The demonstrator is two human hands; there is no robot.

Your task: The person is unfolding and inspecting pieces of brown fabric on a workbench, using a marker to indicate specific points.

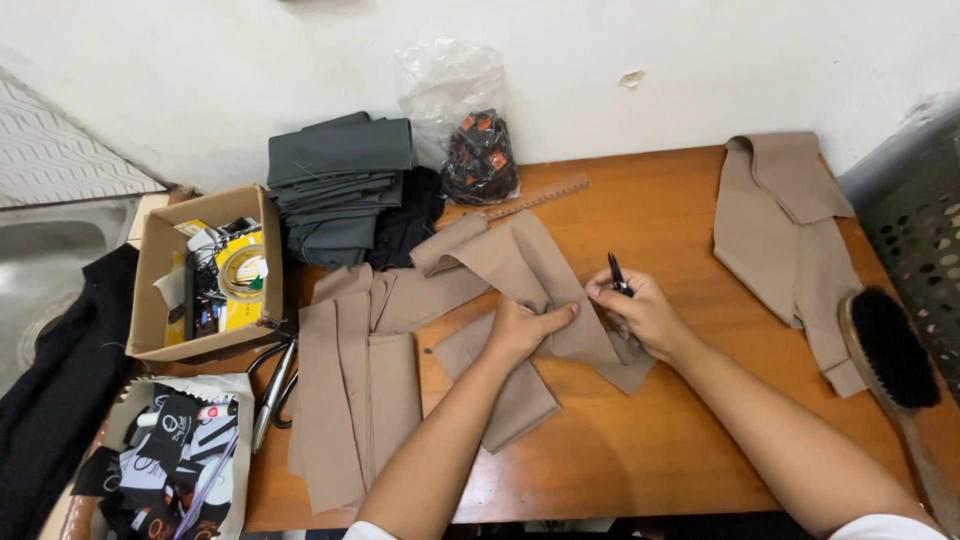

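Head view, only angle. Left hand point(522, 330) lies palm-down on the tan fabric piece point(520, 275) at mid-table, fingers together and stretched flat toward the right, thumb out along the fabric edge. It presses the cloth down, no pinch visible. Right hand point(640, 312) sits just beside it, fingertips nearly meeting the left thumb. Right fingers are curled closed around a black pen point(617, 275), tip end sticking up and away from the person; the lower fingers also rest on the same fabric piece. So the fabric is under both hands, folded strip running up-left toward the wooden ruler point(535, 198), lower flaps spread out beneath the left wrist.

Around it on the wooden table point(650, 440): a stack of tan cut pieces point(350, 390) left of the left forearm, touching the worked piece. Scissors point(272, 390) just left of that stack. Cardboard box point(165, 275) of odds and ends at the left edge. Folded grey fabric pile point(340, 185) at the back, clear plastic bag point(462, 115) beside it. Another tan garment piece point(790, 235) far right, well apart from the hands. Black-bristled brush point(893, 345) at the right edge.
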